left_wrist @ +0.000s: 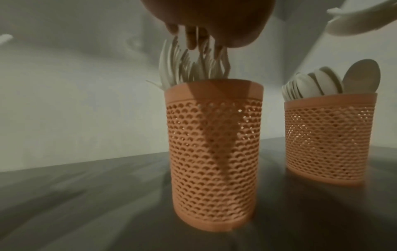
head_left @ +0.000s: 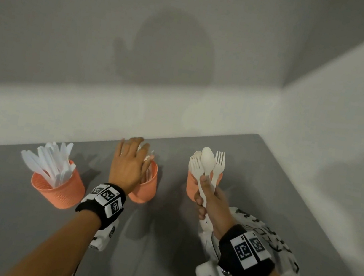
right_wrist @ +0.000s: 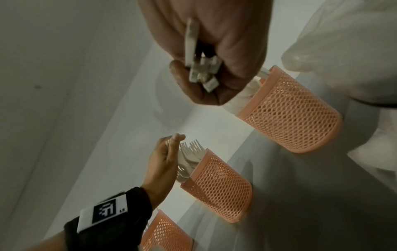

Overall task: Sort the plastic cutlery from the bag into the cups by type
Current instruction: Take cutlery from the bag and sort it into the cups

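Only "LS" reads on the wristband tag [right_wrist: 103, 211]; left hand [head_left: 128, 165] flat, right hand [head_left: 208, 199] grasping cutlery [head_left: 207, 166].

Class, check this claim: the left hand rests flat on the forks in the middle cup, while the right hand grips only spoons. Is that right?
Not quite. The head view shows the right hand gripping forks along with a spoon. The left hand does rest flat on the forks in the middle cup.

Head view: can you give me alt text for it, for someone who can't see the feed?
The right hand grips a bunch of white plastic forks and spoons above the right orange cup, while the left hand lies flat over the forks in the middle cup. A left cup holds knives, all on a grey table.
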`<act>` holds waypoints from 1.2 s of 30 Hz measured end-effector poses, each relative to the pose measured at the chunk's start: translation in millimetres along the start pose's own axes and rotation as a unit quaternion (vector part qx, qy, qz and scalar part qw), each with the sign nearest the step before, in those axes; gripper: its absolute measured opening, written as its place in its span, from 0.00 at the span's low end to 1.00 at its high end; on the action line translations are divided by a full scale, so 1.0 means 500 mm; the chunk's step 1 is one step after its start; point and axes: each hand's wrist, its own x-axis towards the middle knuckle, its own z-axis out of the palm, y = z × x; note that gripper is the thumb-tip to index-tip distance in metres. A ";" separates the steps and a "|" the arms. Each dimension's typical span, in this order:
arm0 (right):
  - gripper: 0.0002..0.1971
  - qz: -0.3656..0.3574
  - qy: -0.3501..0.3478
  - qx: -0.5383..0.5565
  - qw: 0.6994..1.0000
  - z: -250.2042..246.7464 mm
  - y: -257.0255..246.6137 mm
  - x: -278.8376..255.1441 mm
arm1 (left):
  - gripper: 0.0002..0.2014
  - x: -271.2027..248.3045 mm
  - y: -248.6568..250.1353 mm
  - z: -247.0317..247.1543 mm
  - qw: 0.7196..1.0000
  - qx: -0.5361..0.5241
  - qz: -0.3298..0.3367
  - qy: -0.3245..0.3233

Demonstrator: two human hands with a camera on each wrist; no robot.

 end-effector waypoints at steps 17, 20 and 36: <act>0.16 0.008 0.016 0.028 0.999 0.012 -0.002 -0.018 | 0.43 -0.021 -0.022 -0.011 0.992 -0.021 -0.033 -0.118; 0.15 0.008 0.015 0.044 0.999 0.018 -0.002 -0.017 | 0.46 -0.020 -0.019 -0.007 0.988 -0.026 -0.036 -0.147; 0.21 -0.023 -0.031 0.002 0.999 0.068 0.000 -0.030 | 0.13 -0.058 0.180 -0.098 0.764 -0.589 -0.199 -0.173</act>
